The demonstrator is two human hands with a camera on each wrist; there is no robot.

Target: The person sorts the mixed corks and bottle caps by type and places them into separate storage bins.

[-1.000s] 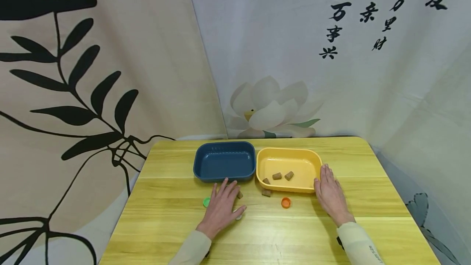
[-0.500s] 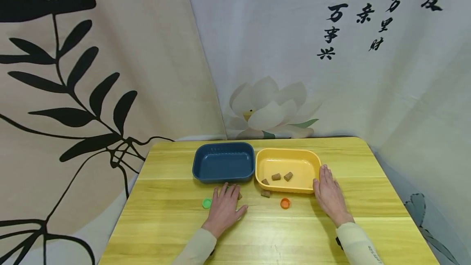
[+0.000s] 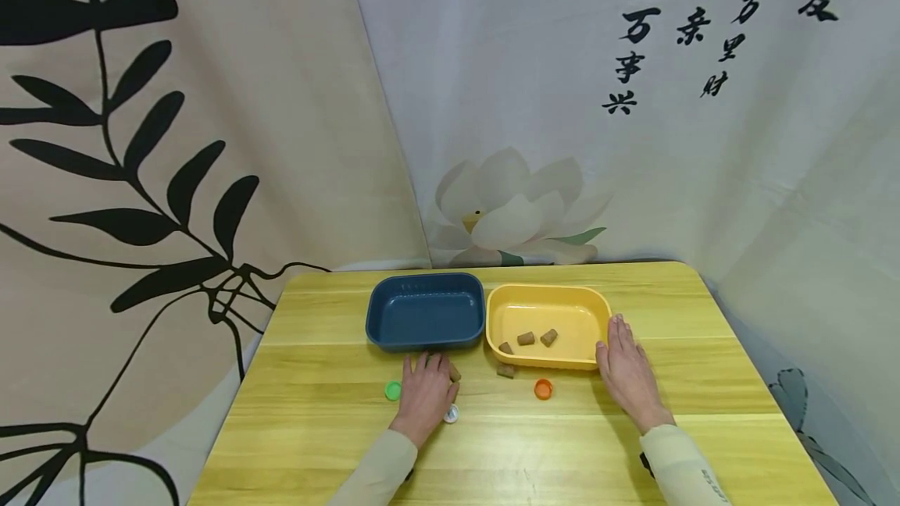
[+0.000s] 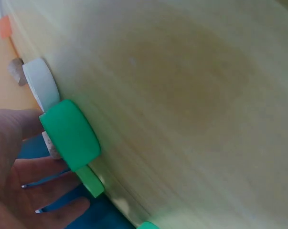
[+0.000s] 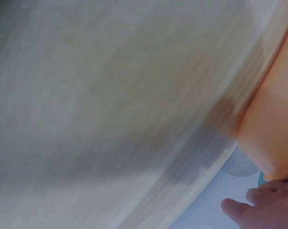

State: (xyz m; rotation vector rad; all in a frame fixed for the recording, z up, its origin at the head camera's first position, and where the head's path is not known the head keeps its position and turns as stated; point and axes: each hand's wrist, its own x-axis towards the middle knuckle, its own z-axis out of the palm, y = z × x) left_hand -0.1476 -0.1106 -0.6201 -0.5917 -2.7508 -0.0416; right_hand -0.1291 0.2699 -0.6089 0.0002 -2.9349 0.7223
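Observation:
In the head view my left hand (image 3: 423,399) is low over the table in front of the blue tray (image 3: 383,340). Its fingers are extended and slightly bent. A cork (image 3: 455,373) lies by its fingertips and a white bottle cap (image 3: 451,414) beside the thumb. Seen from the left wrist, a green bottle cap (image 4: 71,136) stands close to the thumb and index finger; whether they touch it is unclear. A lighter green piece (image 4: 90,181) shows behind it. My right hand (image 3: 630,379) rests with straight fingers along the right side of the yellow tray (image 3: 598,358).
Several corks (image 3: 548,337) lie inside the yellow tray. Another cork (image 3: 505,371) is on the table before it, near an orange bottle cap (image 3: 544,390). A second green cap (image 3: 392,390) lies left of my left hand. Printed curtains (image 3: 302,139) hang behind the table (image 3: 562,459).
My left hand's spread fingers have drawn closer together, and its thumb has moved in towards the index finger, uncovering the white cap. The right hand stays against the yellow tray.

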